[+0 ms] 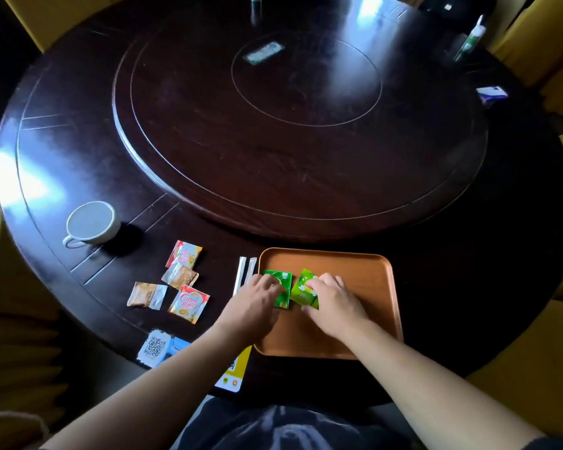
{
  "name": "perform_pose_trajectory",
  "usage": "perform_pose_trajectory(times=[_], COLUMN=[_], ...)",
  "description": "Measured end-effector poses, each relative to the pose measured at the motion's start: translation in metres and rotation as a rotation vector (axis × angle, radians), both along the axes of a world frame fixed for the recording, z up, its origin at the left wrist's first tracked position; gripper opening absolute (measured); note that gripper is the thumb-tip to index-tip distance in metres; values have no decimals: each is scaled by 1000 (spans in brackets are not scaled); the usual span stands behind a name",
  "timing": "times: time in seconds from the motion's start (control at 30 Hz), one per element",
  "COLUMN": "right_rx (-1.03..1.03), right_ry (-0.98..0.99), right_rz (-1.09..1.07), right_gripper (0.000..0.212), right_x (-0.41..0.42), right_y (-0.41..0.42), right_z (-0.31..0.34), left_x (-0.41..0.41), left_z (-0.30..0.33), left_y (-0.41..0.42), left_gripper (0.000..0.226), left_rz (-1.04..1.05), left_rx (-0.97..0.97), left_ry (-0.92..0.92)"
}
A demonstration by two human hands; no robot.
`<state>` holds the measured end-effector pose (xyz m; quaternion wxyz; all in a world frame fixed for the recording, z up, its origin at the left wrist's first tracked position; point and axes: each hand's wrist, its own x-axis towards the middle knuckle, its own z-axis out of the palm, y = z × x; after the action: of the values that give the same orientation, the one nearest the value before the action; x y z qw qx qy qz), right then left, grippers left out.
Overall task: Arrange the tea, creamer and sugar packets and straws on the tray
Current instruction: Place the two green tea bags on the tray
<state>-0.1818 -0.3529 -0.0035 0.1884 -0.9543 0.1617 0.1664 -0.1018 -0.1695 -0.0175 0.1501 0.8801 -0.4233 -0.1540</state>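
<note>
on the near edge of the round dark table [78,164] sits an orange-brown tray [364,274], taken as the reference. inside the tray, toward its left half, lie two green tea packets side by side: the left tea packet [285,287] and the right tea packet [301,292], the latter tilted; their print is too small to read. the left hand [257,295] rests fingers-down on the left tea packet, fingers curled and pressing it. the right hand [333,298] does likewise on the right tea packet; whether either hand pinches or only presses cannot be told. just outside the tray's left rim lie two white paper-wrapped straws [245,271], parallel, partly under the left hand. further left of the tray lie two red creamer packets [189,303] reading "coffee mate", and two tan sugar packets [147,295], print unreadable. well left and beyond the tray stands a white cup [90,224]. near the tray's front-left corner lie a qr-code card [155,347] and a yellow card [236,373].
</note>
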Motion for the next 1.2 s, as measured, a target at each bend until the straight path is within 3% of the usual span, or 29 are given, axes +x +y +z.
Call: perform_pose_trajectory(times=[0.3,0.53,1.2], right_rx=[-21,-27,-56], right_ry=[-45,-57,-65], right_rz=[80,88,18], right_gripper=[47,49,41], right_x=[9,25,31], right_y=[-8,-14,-7], right_z=[-8,-7,7], left_x=[2,11,17], left_z=[-16,-14,9], left_y=[-12,-29,-12], left_gripper=[46,50,39], left_rz=[-19,106,175], left_rx=[64,4,-55], left_ry=[-104,-39,46])
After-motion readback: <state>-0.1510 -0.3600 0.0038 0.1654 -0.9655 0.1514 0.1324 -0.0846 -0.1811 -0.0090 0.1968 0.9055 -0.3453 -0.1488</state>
